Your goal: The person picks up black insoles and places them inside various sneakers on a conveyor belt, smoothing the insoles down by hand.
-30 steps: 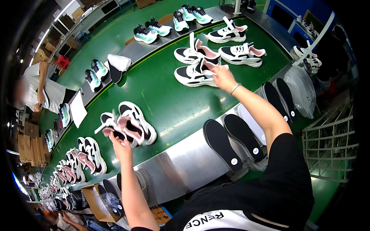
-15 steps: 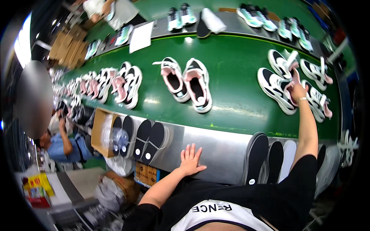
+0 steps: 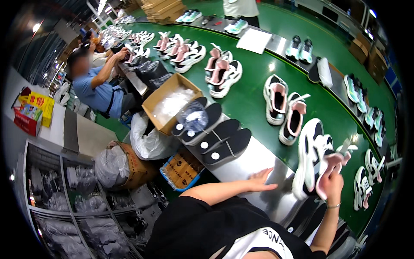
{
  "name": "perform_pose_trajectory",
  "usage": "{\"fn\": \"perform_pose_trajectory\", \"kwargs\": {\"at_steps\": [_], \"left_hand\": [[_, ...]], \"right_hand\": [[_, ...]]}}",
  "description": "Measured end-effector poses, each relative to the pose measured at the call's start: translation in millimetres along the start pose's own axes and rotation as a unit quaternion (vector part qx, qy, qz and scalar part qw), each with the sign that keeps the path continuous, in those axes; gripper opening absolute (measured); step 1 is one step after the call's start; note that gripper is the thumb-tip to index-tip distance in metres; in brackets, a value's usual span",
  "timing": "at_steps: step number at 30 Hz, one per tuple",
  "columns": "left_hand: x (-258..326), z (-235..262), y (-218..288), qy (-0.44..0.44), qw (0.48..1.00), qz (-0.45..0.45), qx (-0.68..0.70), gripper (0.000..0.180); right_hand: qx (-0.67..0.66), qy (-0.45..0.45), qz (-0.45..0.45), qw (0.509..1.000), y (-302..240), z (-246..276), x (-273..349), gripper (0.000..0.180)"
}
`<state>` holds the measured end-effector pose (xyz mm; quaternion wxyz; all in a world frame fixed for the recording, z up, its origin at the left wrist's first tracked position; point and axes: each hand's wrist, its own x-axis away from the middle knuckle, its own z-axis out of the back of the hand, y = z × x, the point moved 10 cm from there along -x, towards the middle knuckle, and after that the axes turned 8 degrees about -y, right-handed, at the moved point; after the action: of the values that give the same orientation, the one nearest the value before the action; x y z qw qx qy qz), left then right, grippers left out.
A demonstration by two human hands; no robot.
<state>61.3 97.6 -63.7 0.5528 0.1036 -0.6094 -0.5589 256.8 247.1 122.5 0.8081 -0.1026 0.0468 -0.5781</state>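
3 black insoles [image 3: 215, 136], 1 open cardboard box [image 3: 172, 103], 1 paper sheet [image 3: 254, 40].

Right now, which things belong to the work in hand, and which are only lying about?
In hand: right hand grips the white sneaker; left hand rests flat on the metal ledge.

Lying about: black insoles, cardboard box, other sneaker pairs on the green belt.

A long green belt [image 3: 250, 103] carries pairs of sneakers [image 3: 284, 108] in a row. Along its near side runs a steel ledge [image 3: 267, 164], where black insoles [image 3: 215, 138] lie side by side.
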Motion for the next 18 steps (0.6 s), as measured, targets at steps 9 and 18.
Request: {"fn": "perform_pose_trajectory", "kwargs": {"at_steps": [9, 18], "left_hand": [[33, 4, -5, 0.127, 0.991, -0.036, 0.006, 0.101], [52, 60, 44, 0.169, 0.913, -0.317, 0.195, 0.037]], "right_hand": [[0.062, -0.062, 0.097, 0.991, -145, -101, 98, 0.025], [-0.079, 0.035, 0.067, 0.994, -99, -60, 143, 0.021]]}}
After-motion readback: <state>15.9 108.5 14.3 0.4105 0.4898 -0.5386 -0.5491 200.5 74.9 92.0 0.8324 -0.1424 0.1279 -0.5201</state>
